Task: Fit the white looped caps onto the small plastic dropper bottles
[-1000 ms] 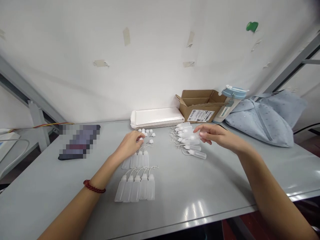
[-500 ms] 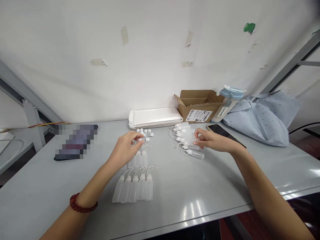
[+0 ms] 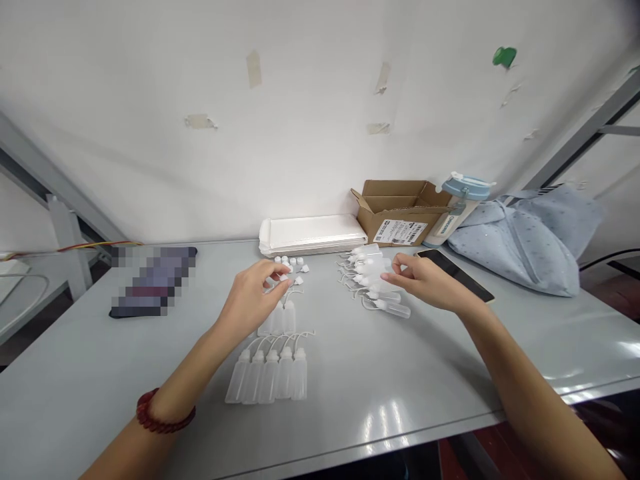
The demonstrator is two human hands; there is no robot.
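My left hand (image 3: 253,293) is curled at the small white caps (image 3: 299,261), with a white cap (image 3: 284,277) showing between its thumb and index finger. Below it, a row of soft translucent squeeze bottles (image 3: 270,379), each with a thin bent spout tube, lies side by side; a shorter row (image 3: 287,319) is partly hidden behind the hand. My right hand (image 3: 420,280) is over the right edge of a heap of similar bottles (image 3: 369,270). Its thumb and bent index finger are apart, beside the bottle ends. One bottle (image 3: 395,309) lies nearest on the heap's front side.
Flat white cartons (image 3: 315,235) lie against the wall beside an open cardboard box (image 3: 400,213). A blue-lidded cup (image 3: 457,207), a dark phone (image 3: 455,273) and a pale blue cloth bag (image 3: 520,247) are on the right. A blurred-out dark object (image 3: 155,283) lies left on the grey table (image 3: 380,393).
My right hand has shifted slightly left over the bottle heap, its thumb reaching further in. My left hand has barely moved. The whole view has shifted a little.
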